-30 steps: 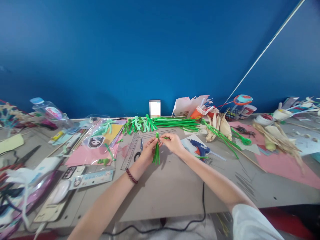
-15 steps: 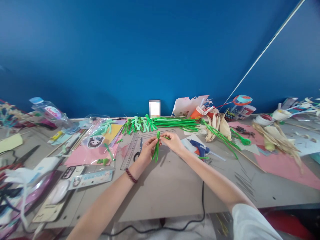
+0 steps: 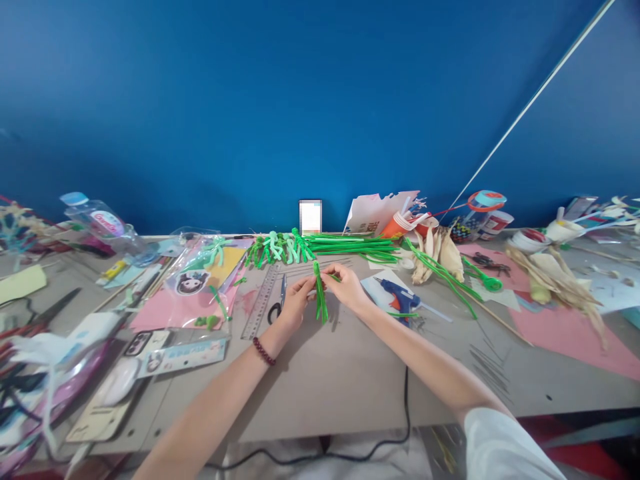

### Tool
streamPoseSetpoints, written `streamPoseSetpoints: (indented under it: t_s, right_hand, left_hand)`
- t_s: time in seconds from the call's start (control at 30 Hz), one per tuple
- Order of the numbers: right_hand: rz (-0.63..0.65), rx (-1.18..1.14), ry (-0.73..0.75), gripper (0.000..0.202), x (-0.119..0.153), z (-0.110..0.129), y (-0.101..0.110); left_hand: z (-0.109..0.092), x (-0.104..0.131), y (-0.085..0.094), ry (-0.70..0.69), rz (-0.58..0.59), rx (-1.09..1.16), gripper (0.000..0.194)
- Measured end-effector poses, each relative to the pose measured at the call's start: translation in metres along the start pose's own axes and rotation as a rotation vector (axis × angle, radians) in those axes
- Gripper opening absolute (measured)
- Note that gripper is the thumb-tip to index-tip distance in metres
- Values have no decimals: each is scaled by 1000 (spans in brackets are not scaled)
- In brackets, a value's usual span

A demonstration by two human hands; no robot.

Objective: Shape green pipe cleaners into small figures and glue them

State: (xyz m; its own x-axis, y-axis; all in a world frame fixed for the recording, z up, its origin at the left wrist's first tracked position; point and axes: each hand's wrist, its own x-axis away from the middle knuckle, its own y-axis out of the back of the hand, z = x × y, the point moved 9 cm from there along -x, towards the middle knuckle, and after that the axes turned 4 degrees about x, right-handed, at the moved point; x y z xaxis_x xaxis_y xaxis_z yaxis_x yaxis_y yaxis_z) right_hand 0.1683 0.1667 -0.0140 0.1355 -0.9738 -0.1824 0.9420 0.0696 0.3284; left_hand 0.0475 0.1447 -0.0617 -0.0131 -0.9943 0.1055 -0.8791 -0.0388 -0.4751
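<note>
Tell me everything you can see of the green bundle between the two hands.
The green bundle is made of slender, bright-green strands that look fuzzy, like pipe cleaners. They are gathered into a narrow top and hang down, fanning slightly toward loose lower ends. It stands roughly upright in front of the person. The left hand grips its upper part, and the right hand pinches a green strand beside it; whether that strand joins the bundle is hidden.

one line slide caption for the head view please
Left hand and right hand hold green fuzzy stems above a cluttered table.
</note>
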Motion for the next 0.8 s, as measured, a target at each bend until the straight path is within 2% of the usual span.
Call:
streamPoseSetpoints:
  t_s: [0.13,0.23,0.4,0.57,0.8]
  right_hand:
    - [-4,51,26,9,3,5,1]
    - [-32,115,66,8,6,12,3]
    - [-95,249,210,10,11,26,5]
    - [-101,264,293,9,15,31,1]
    - [-148,201,295,9,18,31,3]
  left_hand:
    - [-2,0,-1,-14,-1,4,26]
    - [2,1,-6,32,35,71,23]
    - [0,5,-11,66,33,122,23]
    - [-9,7,-11,15,22,80,25]
    - [-14,7,-2,-95,-71,-11,30]
